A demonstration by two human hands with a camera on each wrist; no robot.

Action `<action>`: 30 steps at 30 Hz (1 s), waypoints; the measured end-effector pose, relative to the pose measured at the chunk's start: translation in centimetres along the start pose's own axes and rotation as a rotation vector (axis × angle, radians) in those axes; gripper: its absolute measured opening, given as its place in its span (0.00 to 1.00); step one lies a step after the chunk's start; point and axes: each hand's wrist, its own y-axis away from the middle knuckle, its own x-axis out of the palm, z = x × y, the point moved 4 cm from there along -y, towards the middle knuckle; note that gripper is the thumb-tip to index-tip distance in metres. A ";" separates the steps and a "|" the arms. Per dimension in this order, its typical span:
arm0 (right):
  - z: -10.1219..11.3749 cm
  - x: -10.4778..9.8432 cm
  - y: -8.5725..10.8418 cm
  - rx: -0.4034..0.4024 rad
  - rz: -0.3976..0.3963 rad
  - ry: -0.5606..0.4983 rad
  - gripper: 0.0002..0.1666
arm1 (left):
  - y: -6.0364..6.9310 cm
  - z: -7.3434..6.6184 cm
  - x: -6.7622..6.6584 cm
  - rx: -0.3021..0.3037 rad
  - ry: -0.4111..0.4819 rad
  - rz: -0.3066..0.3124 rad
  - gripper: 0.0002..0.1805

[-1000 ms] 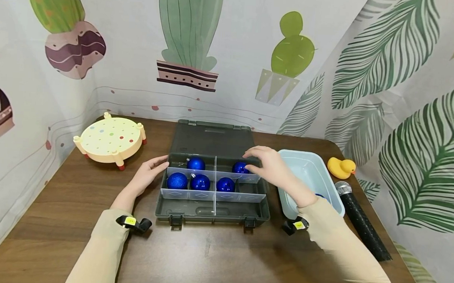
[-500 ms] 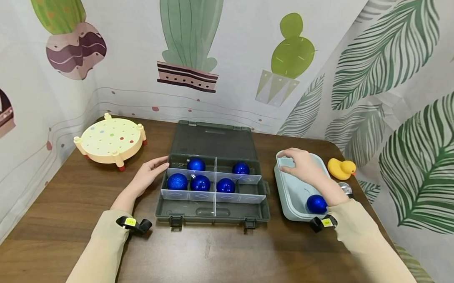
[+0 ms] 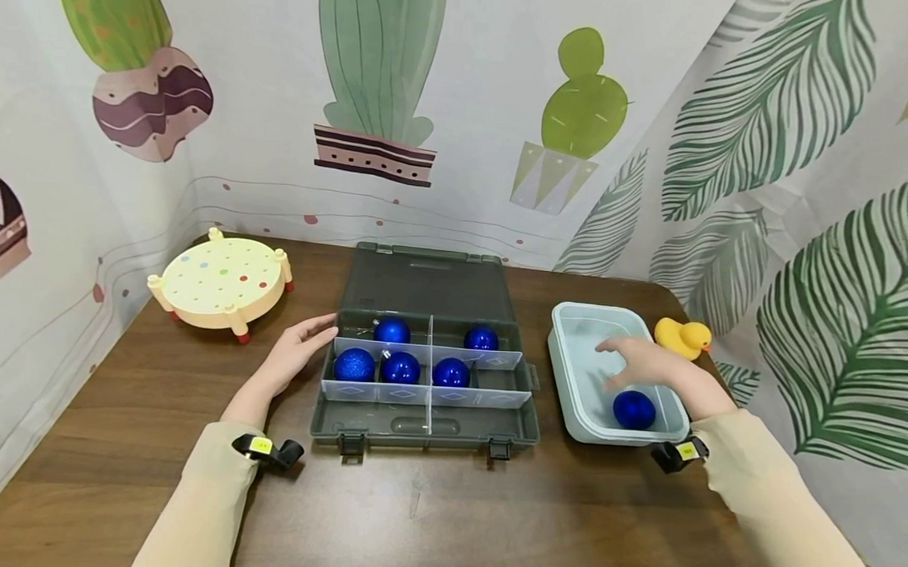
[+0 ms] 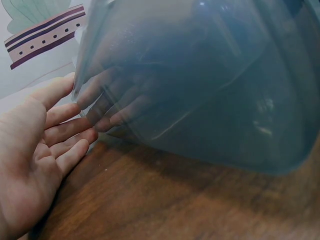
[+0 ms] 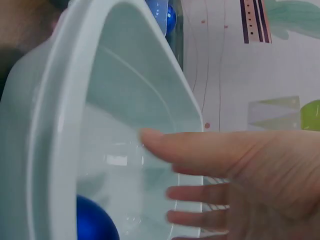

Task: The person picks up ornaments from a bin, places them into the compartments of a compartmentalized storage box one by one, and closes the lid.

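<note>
A dark translucent storage case (image 3: pixel 424 439) lies with its lid (image 3: pixel 427 283) tipped back. Inside, clear dividers split it into compartments. Several blue Christmas baubles sit there: two in the back row, including the back right bauble (image 3: pixel 481 338), and three in the middle row, one a glittery bauble (image 3: pixel 354 364). The front row holds none. My left hand (image 3: pixel 296 350) touches the case's left side with loosely extended fingers. My right hand (image 3: pixel 639 362) hovers over the pale blue basin (image 3: pixel 563 387), fingers apart and holding nothing. Just below it, one blue bauble (image 3: pixel 634 410) lies in the basin's front right corner.
A yellow peg-legged round toy stool (image 3: pixel 223 280) stands at the back left. Beyond the basin sits a yellow rubber duck (image 3: pixel 682 337). A patterned cloth (image 3: pixel 472 209) hangs behind the wooden table (image 3: pixel 416 516).
My right hand has moved right, from the bauble in the back right compartment to over the basin, leaving that bauble in the case. My left hand stays put.
</note>
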 end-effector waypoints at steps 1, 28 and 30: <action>-0.1 0.2 0.2 0.012 0.046 -0.016 0.40 | -0.1 0.3 0.0 0.003 -0.005 -0.002 0.34; -2.2 3.0 0.1 0.179 0.394 -0.053 0.26 | -0.6 1.1 -0.2 0.008 -0.005 -0.009 0.35; -2.2 3.0 0.1 0.183 0.398 -0.054 0.25 | -0.6 1.2 -0.1 0.011 -0.003 -0.009 0.35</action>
